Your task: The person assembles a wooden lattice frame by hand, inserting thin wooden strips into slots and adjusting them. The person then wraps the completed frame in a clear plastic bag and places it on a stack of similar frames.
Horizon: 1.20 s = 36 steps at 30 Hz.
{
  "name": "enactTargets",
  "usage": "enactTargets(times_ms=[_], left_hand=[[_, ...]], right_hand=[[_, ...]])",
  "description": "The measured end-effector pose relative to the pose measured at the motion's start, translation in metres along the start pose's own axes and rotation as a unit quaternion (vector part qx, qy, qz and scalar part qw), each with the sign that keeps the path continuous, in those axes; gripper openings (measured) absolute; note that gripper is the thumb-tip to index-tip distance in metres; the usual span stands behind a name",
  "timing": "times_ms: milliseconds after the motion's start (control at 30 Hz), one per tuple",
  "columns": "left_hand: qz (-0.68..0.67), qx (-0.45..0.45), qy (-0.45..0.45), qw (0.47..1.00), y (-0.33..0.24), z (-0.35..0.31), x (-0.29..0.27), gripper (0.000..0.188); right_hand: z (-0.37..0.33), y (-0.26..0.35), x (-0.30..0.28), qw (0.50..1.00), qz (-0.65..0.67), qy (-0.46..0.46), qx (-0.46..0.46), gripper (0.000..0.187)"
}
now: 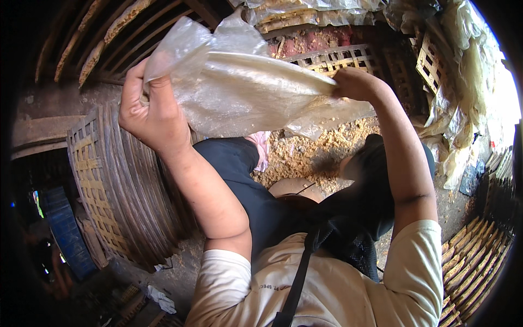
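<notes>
Through the head camera I see a translucent plastic sheet (245,98) at twelve o'clock between two hands: the left hand (158,111) at ten, thumb and fingers pinched on it; the right hand (353,84) near two, fingers curled closed around its edge. Stacked woven trays (93,199) sit at nine.

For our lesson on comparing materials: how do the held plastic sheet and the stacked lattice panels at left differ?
The plastic sheet is pale and translucent; the lattice panels are brown openwork. The sheet is creased, thin film; the panels look stiff. The sheet is held between the left hand and right hand; the panels stand packed together.
</notes>
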<state>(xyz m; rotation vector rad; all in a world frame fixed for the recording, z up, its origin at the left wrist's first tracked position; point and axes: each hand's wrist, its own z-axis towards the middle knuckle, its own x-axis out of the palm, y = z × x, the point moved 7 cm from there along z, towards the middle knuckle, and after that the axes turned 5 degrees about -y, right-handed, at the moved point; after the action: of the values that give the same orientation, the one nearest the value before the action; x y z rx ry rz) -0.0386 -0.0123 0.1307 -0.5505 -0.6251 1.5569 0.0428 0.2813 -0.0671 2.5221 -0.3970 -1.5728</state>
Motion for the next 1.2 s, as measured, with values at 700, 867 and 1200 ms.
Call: enactTargets(times_ms=[700,867,1200], left_hand=[[0.274,0.076,0.332,0.900,0.034,-0.062,0.098,0.083],[0.182,-0.183,0.590,0.765,0.076,-0.133,0.136,0.025],[0.082,-0.186,0.548,0.812,0.062,-0.138,0.151,0.020]], right_hand=[[-0.030,0.016,-0.053,0.955,0.208,-0.162,-0.134,0.026],[-0.044,0.013,-0.064,0.963,0.162,-0.157,-0.147,0.030],[-0.044,0.033,-0.057,0.951,0.149,-0.197,-0.188,0.044]])
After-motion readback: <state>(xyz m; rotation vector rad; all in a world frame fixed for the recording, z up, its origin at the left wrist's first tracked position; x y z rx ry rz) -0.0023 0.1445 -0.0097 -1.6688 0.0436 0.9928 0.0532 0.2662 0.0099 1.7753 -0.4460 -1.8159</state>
